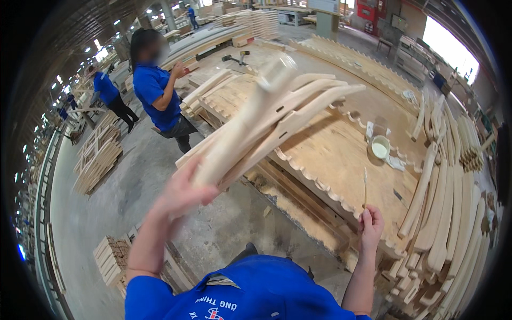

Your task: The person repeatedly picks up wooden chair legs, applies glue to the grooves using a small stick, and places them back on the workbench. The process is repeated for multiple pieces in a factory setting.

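Note:
My left hand point(186, 189), smeared by motion, grips the near end of a pale curved wooden piece point(234, 128). The piece slants up and away, and its far end is blurred. Just behind and beside it lie several similar curved wooden pieces point(298, 114), some with dark slots cut in them. My right hand point(371, 221) pinches a thin stick point(365, 189) upright, its tip whitish. Beyond the stick, a small round tub point(380, 147) of creamy white liquid sits on the plywood-topped workbench point(325, 144) with its scalloped edge strips.
Stacks of curved wooden pieces point(448, 213) crowd the right side. Crumpled white cloth point(394, 162) lies beside the tub, and a flat dark tool point(401, 198) lies nearer. A co-worker in a blue shirt point(154, 90) stands at the far left of the bench. A hammer point(242, 57) rests farther back.

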The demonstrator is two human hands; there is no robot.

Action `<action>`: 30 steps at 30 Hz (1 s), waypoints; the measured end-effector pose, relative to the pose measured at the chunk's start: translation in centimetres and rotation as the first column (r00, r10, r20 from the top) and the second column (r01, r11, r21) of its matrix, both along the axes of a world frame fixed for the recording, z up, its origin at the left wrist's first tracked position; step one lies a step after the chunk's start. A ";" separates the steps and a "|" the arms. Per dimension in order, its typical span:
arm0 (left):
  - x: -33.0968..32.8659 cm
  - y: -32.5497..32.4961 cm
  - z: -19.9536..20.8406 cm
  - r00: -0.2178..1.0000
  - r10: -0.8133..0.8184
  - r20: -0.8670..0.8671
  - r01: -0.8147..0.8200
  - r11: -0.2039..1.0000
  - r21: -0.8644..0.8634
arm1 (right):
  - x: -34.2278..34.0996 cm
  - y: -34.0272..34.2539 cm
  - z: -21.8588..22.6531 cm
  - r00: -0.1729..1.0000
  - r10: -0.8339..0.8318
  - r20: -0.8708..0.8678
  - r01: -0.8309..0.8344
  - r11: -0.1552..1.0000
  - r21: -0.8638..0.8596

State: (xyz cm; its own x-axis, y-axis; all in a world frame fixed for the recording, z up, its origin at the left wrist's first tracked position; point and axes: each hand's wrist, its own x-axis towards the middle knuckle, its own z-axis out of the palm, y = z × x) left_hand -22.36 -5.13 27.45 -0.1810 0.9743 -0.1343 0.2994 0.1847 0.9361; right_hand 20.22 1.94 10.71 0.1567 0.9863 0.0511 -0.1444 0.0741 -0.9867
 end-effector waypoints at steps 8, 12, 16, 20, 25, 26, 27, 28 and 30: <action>-16.2 14.8 2.7 0.577 0.382 -0.722 -0.157 0.919 0.361 | -2.2 1.3 -0.7 0.997 -0.072 0.022 0.073 0.996 -0.042; -21.4 22.6 -1.1 0.539 0.382 -0.750 -0.225 0.924 0.309 | -3.7 1.6 -0.1 0.986 -0.154 0.062 0.157 0.986 -0.048; -24.0 31.2 -4.2 0.523 0.312 -0.793 -0.263 0.944 0.198 | -5.2 1.7 0.5 0.959 -0.263 0.106 0.270 0.961 -0.059; -25.0 38.7 -6.9 0.554 0.272 -0.787 -0.250 0.956 0.155 | -6.8 1.5 1.2 0.932 -0.329 0.151 0.340 0.939 -0.054; -24.4 45.4 -10.0 0.592 0.231 -0.772 -0.208 0.969 0.130 | -8.4 0.4 2.4 0.882 -0.407 0.237 0.435 0.898 -0.075; -24.1 46.3 -10.3 0.589 0.212 -0.780 -0.198 0.973 0.116 | -8.7 0.2 2.7 0.873 -0.420 0.247 0.453 0.886 -0.098; -23.6 47.1 -10.6 0.598 0.139 -0.789 -0.202 0.979 0.019 | -8.8 0.1 3.0 0.871 -0.423 0.251 0.457 0.884 -0.097; -23.6 47.4 -10.8 0.519 0.150 -0.842 -0.215 0.976 0.041 | -9.1 0.2 3.0 0.877 -0.417 0.240 0.449 0.888 -0.099; -23.8 46.9 -11.1 0.344 0.181 -0.921 -0.248 0.964 0.096 | -9.1 0.7 3.1 0.889 -0.395 0.233 0.423 0.902 -0.083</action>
